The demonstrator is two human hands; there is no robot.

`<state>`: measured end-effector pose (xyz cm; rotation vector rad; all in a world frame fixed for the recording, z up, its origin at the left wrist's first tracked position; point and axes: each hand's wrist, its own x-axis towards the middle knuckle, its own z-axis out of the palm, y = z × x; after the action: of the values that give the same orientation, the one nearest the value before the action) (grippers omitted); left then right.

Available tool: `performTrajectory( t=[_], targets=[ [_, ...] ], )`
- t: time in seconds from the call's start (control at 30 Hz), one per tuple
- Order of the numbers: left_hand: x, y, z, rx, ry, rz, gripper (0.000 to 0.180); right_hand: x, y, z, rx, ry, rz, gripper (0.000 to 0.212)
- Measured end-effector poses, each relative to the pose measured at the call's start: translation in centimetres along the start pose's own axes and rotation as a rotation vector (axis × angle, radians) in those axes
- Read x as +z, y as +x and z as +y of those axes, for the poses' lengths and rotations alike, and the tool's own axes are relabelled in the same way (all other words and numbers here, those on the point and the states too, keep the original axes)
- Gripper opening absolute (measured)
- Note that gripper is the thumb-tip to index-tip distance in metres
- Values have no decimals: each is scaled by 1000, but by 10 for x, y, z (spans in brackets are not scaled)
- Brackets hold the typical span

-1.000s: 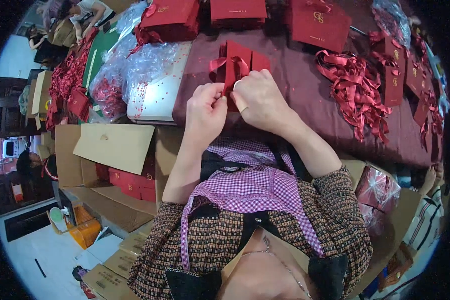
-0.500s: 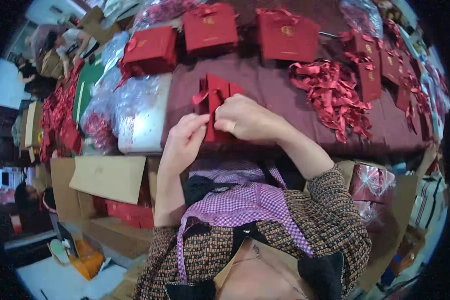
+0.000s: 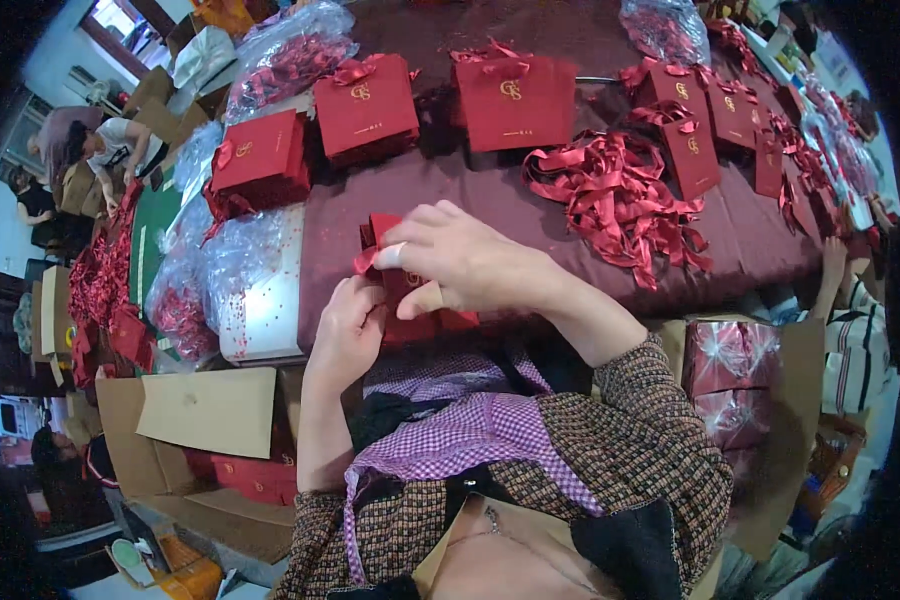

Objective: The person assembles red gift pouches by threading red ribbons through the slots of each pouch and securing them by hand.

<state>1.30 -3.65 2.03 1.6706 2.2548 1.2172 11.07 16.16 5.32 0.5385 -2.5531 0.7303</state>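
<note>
A small red gift bag (image 3: 397, 292) with gold print and a red ribbon handle (image 3: 367, 261) is at the table's near edge, partly covered by my hands. My left hand (image 3: 345, 330) is closed at the bag's left side, thumb and fingers together; what is pinched there is hidden. My right hand (image 3: 470, 262) reaches across the bag from the right. Its fingers are bent over the bag's top beside the ribbon, thumb apart from them, and a pale band circles one finger.
Red bags (image 3: 365, 108) stand in stacks along the far side. A heap of loose red ribbons (image 3: 625, 205) lies to the right. Clear plastic wrapping (image 3: 255, 250) is at the left. Cardboard boxes (image 3: 205, 410) with red bags flank me. Other people (image 3: 120, 145) are at the far left.
The bag, seen edge-on before, now shows its printed face. My right hand has moved to its top with fingers loosened, and my left has dropped lower along its side. The view has shifted.
</note>
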Motion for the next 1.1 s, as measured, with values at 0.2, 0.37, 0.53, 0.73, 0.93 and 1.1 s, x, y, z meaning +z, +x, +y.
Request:
performTrajectory(
  t=[0.2,0.37,0.53,0.73,0.93,1.1],
  targets=[
    [-1,0,4,-90,-250,-111,11,18,-5,9,-148,33,97,24],
    [1,-8,-2,-162,-461,-161,8,27,-7,9,-197,230,72,20],
    [1,-10,-13,-229,-619,-243,4,28,-9,8,-233,292,42,19],
    [-18,-9,-46,-468,-1155,148,13,12,-17,16,-100,441,74,20],
    [25,1,-51,-711,-1574,208,28,17,-15,21,243,808,162,31],
    [24,13,2,-330,-965,10,39,28,-9,24,372,1461,281,49]
  ],
)
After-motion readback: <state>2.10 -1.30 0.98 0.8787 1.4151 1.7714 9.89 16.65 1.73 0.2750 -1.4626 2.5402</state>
